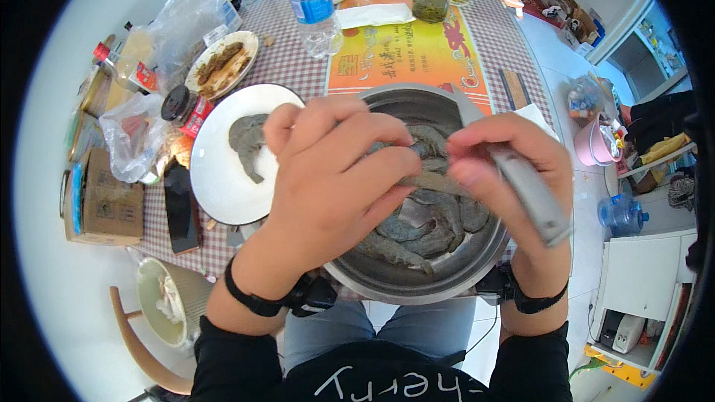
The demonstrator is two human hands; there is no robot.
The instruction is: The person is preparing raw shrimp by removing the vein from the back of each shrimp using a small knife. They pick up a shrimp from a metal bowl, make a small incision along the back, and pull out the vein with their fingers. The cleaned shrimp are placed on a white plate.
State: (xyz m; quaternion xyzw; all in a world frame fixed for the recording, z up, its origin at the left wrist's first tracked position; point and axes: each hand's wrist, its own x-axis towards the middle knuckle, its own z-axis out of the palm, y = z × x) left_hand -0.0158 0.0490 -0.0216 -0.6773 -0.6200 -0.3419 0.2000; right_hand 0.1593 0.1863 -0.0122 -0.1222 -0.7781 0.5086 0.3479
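Raw grey shrimps lie in a round stainless steel basin in front of me. Over the basin, my left hand pinches one shrimp between thumb and fingers. A knife with a metal handle is in my right hand, its flat grey blade pointing away from me. My right fingertips are close to the held shrimp; whether they touch it is hard to tell. Left of the basin, one shrimp rests on a white plate with a dark rim, partly behind my left hand.
A black phone, a sauce jar and a cardboard box crowd the table's left side. Farther back stand a plastic bottle, a plate of food and a glass pitcher. A waste bin stands below left.
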